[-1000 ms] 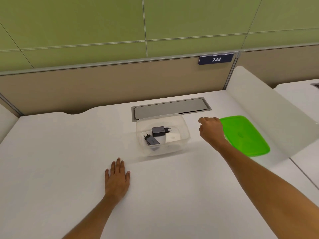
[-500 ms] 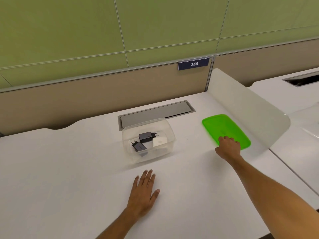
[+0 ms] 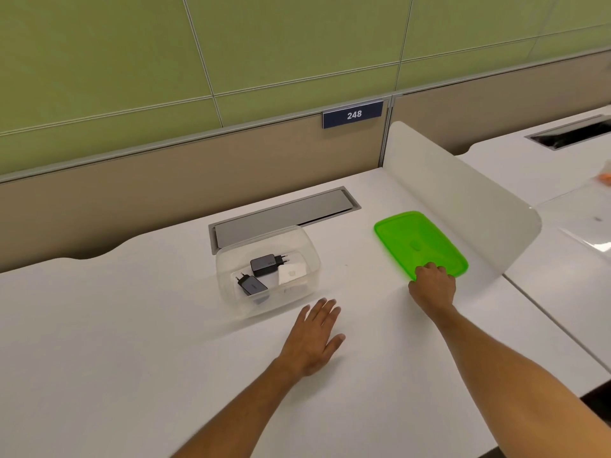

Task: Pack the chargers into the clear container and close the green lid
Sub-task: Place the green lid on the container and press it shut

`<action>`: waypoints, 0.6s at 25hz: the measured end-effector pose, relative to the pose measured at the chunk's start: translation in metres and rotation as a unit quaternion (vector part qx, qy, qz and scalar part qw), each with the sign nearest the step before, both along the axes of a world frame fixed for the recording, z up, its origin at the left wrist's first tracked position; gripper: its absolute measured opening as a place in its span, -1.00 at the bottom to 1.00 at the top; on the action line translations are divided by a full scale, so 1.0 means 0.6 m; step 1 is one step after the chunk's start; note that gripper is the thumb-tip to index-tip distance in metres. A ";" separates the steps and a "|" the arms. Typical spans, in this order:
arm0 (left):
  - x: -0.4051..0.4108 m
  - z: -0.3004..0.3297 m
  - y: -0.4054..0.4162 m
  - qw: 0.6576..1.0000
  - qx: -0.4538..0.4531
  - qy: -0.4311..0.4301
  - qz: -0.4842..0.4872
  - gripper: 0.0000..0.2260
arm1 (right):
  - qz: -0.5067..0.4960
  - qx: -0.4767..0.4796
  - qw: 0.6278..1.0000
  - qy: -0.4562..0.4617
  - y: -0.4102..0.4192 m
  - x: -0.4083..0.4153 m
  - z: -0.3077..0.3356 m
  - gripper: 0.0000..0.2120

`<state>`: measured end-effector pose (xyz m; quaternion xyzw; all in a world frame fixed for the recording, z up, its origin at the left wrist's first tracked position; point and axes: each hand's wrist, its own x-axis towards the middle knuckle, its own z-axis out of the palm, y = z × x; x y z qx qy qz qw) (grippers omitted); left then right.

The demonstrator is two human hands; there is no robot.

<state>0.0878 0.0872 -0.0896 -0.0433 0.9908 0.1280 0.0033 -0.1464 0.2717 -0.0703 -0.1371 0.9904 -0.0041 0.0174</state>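
The clear container (image 3: 307, 256) stands on the white desk, left of centre. Inside it lie two dark grey chargers, one (image 3: 264, 265) toward the back and one (image 3: 253, 285) nearer the front, plus a white charger (image 3: 292, 273) on the right. The green lid (image 3: 418, 241) lies flat on the desk to the right. My right hand (image 3: 431, 287) rests on the lid's near edge, fingers curled over the rim. My left hand (image 3: 314, 335) lies flat on the desk just in front of the container, fingers spread, holding nothing.
A grey cable hatch (image 3: 284, 216) is set into the desk behind the container. A white curved divider (image 3: 463, 190) rises right behind the lid. A beige partition with a "248" sign (image 3: 353, 114) closes the back. Another desk lies beyond the divider.
My right hand moved from beside the container over to the lid's near edge and now grips it. My left hand slid closer to the container. The view has shifted rightward.
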 end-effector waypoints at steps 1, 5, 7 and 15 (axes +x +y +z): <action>-0.011 0.004 0.000 1.000 0.005 0.006 0.004 -0.46 | -0.002 -0.001 1.000 0.004 0.000 -0.001 -0.004 -0.74; -0.040 0.021 0.003 0.999 0.024 0.020 0.020 -0.47 | -0.001 0.006 1.000 0.011 0.004 -0.009 -0.017 -0.75; -0.047 0.027 0.001 0.999 0.029 0.029 0.021 -0.47 | 0.007 0.017 1.000 0.013 0.007 -0.013 -0.020 -0.77; -0.054 0.035 -0.001 0.998 0.042 0.041 0.027 -0.46 | 0.006 0.013 1.000 0.011 0.009 -0.019 -0.027 -0.75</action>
